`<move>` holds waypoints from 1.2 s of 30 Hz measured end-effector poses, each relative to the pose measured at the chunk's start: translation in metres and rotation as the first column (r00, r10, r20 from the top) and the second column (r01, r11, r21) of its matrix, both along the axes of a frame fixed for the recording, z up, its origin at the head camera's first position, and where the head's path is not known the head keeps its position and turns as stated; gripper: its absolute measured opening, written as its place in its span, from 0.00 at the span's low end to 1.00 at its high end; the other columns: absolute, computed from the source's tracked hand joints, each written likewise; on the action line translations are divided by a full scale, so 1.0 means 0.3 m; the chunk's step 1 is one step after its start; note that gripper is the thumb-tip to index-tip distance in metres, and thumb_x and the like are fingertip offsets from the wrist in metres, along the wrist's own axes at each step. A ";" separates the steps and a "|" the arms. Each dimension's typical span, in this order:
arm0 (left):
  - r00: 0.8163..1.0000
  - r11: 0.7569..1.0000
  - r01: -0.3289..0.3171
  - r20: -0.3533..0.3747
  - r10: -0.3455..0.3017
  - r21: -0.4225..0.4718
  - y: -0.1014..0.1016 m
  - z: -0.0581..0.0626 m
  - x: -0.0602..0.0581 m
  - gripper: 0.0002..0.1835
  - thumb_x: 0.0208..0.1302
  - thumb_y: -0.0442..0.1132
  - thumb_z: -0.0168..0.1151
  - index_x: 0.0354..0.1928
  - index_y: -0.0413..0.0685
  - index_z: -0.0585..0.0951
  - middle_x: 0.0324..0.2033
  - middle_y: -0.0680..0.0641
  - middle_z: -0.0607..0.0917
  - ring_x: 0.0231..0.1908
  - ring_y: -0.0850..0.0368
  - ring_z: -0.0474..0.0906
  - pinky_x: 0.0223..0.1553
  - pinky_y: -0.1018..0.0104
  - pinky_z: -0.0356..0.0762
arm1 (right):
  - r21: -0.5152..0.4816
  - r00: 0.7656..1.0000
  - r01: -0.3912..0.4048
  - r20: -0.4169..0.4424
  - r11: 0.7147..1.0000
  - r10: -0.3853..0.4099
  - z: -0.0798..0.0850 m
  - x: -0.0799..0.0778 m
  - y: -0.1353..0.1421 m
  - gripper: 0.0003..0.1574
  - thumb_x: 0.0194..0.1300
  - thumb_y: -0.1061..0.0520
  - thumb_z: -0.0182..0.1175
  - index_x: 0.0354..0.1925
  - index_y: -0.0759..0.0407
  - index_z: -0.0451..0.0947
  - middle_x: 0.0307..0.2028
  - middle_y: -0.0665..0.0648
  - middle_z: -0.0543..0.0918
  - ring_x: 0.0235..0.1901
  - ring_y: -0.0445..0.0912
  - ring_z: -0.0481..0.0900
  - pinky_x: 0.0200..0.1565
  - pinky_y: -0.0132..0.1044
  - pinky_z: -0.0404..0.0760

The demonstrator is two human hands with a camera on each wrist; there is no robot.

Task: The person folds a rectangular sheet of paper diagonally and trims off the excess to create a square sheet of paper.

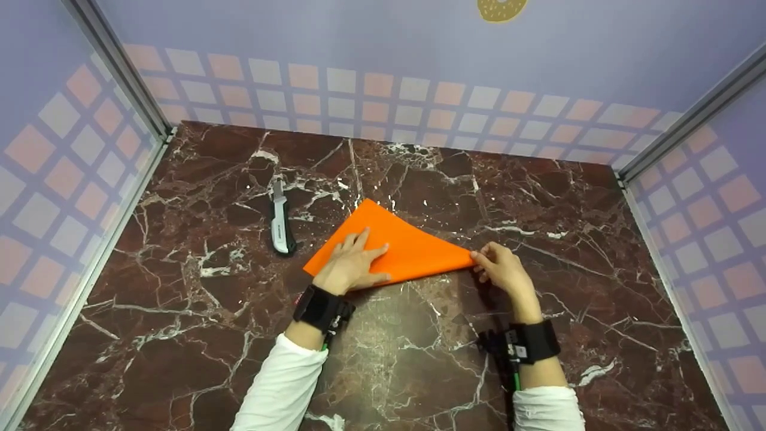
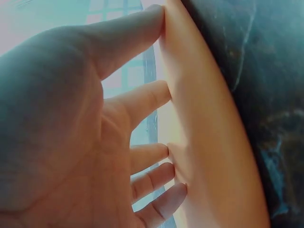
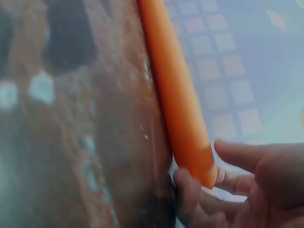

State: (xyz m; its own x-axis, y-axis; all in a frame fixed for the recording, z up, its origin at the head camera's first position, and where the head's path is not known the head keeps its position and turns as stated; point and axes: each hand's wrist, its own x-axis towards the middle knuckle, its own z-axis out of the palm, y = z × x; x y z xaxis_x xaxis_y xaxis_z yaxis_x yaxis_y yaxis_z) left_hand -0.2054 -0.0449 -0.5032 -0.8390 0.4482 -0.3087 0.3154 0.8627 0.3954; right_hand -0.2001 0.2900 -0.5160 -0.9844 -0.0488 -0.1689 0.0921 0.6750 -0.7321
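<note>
A folded sheet of orange paper (image 1: 413, 245) lies on the marble-patterned table, its lower edge a rounded fold and its right end tapering to a point. My left hand (image 1: 350, 263) rests on its left part with fingers spread, and the fingertips (image 2: 161, 92) touch the paper in the left wrist view. At the tapered right end, my right hand (image 1: 502, 269) pinches the corner between thumb and fingers. The right wrist view shows that orange corner (image 3: 185, 123) among the fingers of the right hand (image 3: 247, 185).
A utility knife (image 1: 280, 221) with its blade out lies left of the paper, blade toward the back wall. Small white scraps (image 1: 342, 185) dot the table behind the paper. Tiled-pattern panels (image 1: 383, 90) enclose the table at the back and both sides.
</note>
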 end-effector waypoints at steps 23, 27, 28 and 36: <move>0.715 0.843 0.377 -0.699 -0.003 0.383 0.122 0.095 0.045 0.37 0.69 0.50 0.72 0.75 0.46 0.71 0.78 0.30 0.63 0.78 0.33 0.59 0.73 0.33 0.62 | -0.218 0.704 -0.206 -0.710 0.954 -0.010 0.176 0.078 -0.093 0.09 0.56 0.77 0.74 0.35 0.69 0.90 0.35 0.63 0.92 0.33 0.39 0.87 0.39 0.23 0.82; 0.578 0.825 0.428 -0.813 0.063 0.368 0.136 0.141 0.066 0.26 0.70 0.52 0.72 0.63 0.49 0.78 0.76 0.32 0.67 0.77 0.35 0.62 0.69 0.39 0.64 | -0.011 0.494 -0.272 -0.860 0.962 0.129 0.250 0.134 -0.130 0.16 0.48 0.79 0.77 0.34 0.65 0.90 0.38 0.63 0.92 0.39 0.51 0.89 0.55 0.27 0.82; 0.555 0.825 0.434 -0.829 0.073 0.363 0.134 0.151 0.071 0.23 0.70 0.52 0.71 0.59 0.49 0.80 0.76 0.32 0.69 0.76 0.35 0.63 0.69 0.40 0.64 | 0.015 0.457 -0.283 -0.877 0.959 0.148 0.262 0.146 -0.137 0.17 0.47 0.79 0.77 0.34 0.64 0.90 0.38 0.62 0.92 0.39 0.53 0.88 0.56 0.28 0.81; 0.472 0.858 0.437 -0.881 0.034 0.268 0.099 0.221 0.108 0.10 0.64 0.47 0.76 0.37 0.52 0.85 0.64 0.44 0.84 0.69 0.45 0.75 0.67 0.38 0.62 | 0.007 0.330 -0.316 -0.937 0.949 0.117 0.312 0.195 -0.176 0.18 0.44 0.78 0.76 0.35 0.64 0.91 0.37 0.62 0.92 0.40 0.52 0.87 0.56 0.31 0.82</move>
State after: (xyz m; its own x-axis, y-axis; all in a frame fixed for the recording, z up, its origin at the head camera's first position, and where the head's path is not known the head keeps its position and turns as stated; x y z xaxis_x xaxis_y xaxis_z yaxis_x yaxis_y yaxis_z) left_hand -0.1732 -0.0153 -0.4370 -0.4365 0.5140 0.7384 0.8289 0.5489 0.1079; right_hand -0.1416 0.2372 -0.4224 -0.4592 -0.2110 0.8629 -0.8343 0.4360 -0.3374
